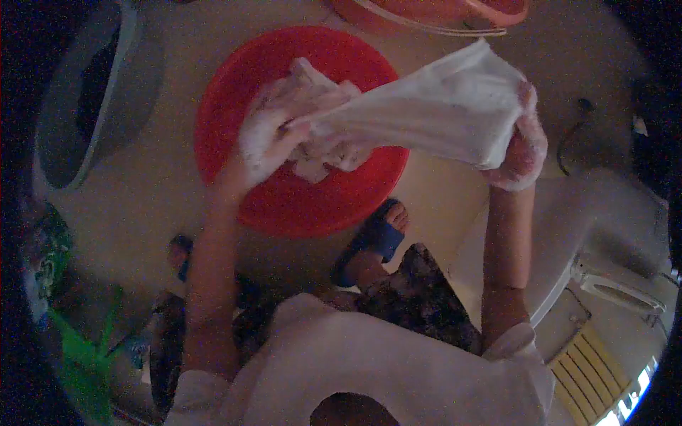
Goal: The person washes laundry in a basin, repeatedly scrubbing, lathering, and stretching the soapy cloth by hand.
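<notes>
A wet-looking white cloth (433,106) is pulled taut between my hands above a round red basin (298,216). My left hand (264,145), over the basin and covered with white suds, is closed on the cloth's narrow, bunched end. Out beyond the basin's right rim, my right hand (524,145) grips the wide end, with suds over the hand and wrist. Its fingers are partly hidden behind the fabric. More crumpled pale cloth (316,167) hangs or lies below my left hand in the basin; whether it joins the stretched piece I cannot tell.
An orange-red tub (426,18) with a pale handle stands at the far side. A large grey tub (138,92) holding something dark is at the left. My blue slippers (380,238) are close to the basin. A pale curved fixture (568,220) and a yellow slatted thing (590,373) lie rightward.
</notes>
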Demonstrator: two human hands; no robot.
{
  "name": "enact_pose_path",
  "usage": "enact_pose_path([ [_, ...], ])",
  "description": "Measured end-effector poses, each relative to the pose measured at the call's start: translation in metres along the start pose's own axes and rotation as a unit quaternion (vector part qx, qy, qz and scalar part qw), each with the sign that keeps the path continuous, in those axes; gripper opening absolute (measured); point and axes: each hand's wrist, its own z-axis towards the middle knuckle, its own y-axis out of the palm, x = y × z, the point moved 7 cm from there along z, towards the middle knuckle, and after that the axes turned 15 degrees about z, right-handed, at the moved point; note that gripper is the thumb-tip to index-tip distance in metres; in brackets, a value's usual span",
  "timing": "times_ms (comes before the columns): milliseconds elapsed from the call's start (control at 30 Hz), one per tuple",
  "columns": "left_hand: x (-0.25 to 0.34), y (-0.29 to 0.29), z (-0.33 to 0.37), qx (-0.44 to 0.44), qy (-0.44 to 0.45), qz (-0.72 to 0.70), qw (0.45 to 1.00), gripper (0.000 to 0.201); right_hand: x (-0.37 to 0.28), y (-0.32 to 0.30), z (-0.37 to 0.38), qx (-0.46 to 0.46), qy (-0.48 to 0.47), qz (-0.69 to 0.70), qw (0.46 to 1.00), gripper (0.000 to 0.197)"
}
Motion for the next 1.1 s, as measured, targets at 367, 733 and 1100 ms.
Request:
enact_pose_path([
  [367,0.013,-0.089,-0.016,0.026,-0.174,-0.224,0.959,0.023,-0.037,-0.019,-0.005,0.109,-0.07,-0.16,0.979,0.041],
  [733,0.009,-0.045,0.006,0.073,-0.21,-0.294,0.93,0.028,0.004,-0.026,0.013,-0.085,-0.024,-0.619,0.781,0.064],
  [1100,0.007,0.043,-0.004,0.132,-0.239,-0.715,0.644,0.042,0.035,-0.045,0.019,-0.073,-0.106,-0.283,0.95,0.031],
])
